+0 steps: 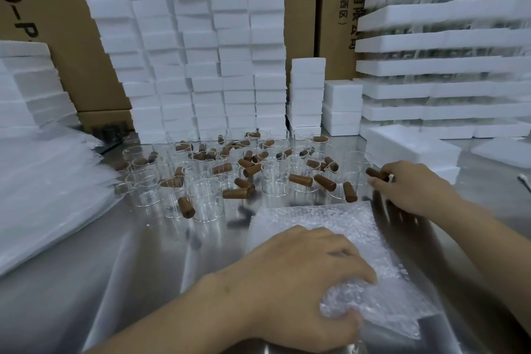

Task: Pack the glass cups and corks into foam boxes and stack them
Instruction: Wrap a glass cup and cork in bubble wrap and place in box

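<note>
Seen from the head camera, the left hand [298,276] curls its fingers, gripping the bubble wrap [330,218] on the steel table [115,253]. The right hand [413,187] pinches a cork [376,174] beside the glass cups [275,178], which stand in front of the stacked foam boxes [201,52].

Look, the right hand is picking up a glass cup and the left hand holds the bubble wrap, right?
Not quite. The right hand pinches a cork, not a glass cup; the head view shows this. The left hand does hold the bubble wrap.
</note>
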A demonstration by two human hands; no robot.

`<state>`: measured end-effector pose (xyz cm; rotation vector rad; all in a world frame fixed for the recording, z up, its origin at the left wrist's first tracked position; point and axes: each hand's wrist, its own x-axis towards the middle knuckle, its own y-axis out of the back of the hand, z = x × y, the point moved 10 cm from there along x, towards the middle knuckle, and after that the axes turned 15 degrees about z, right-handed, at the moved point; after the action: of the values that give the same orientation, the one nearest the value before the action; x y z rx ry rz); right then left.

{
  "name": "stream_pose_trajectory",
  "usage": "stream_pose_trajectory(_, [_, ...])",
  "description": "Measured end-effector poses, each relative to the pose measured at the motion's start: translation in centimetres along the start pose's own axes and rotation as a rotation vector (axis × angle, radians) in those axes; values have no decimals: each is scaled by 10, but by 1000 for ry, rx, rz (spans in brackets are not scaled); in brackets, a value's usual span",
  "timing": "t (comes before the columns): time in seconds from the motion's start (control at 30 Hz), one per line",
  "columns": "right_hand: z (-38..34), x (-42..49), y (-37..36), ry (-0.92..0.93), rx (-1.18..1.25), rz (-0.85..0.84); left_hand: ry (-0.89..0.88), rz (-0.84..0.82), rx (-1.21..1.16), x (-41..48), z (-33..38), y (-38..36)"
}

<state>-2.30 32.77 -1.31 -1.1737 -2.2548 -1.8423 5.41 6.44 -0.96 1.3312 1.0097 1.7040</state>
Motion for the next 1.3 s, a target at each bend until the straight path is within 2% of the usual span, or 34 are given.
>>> stream_pose_trajectory(0.13, [3,2,-2,-13,-5,26,36,-8,111,-2,-11,6])
stream_pose_trajectory(0.27, [7,4,4,-57,10,116,228,15,-15,-6,-34,11])
stream_pose_trajectory(0.4, [11,5,25,-109,62,275,349,-186,-50,-17,-59,-16])
stream_pose_trajectory(0.43, [8,5,33,-104,90,320,345,-183,-55,-17,-62,-17])
stream_pose_trajectory(0.5, [-6,2,49,-38,202,403,349,-75,-88,-12,-69,-9])
stream_pose_trajectory(0.6, [-45,-13,76,155,416,485,450,226,-215,-5,-89,16])
stream_pose_trajectory(0.7, [-92,-43,99,371,455,545,570,638,-454,-9,-114,48])
stream_pose_trajectory(0.8, [-128,-73,107,504,458,567,584,862,-632,-17,-120,65])
stream_pose_trajectory(0.93, [-153,-99,114,611,505,629,498,954,-696,-19,-109,74])
stream_pose_trajectory(1.13, [-149,-101,125,577,564,658,332,1061,-849,-23,-84,95])
stream_pose_trajectory(1.3, [-146,-98,120,563,571,640,373,1072,-890,-22,-82,97])
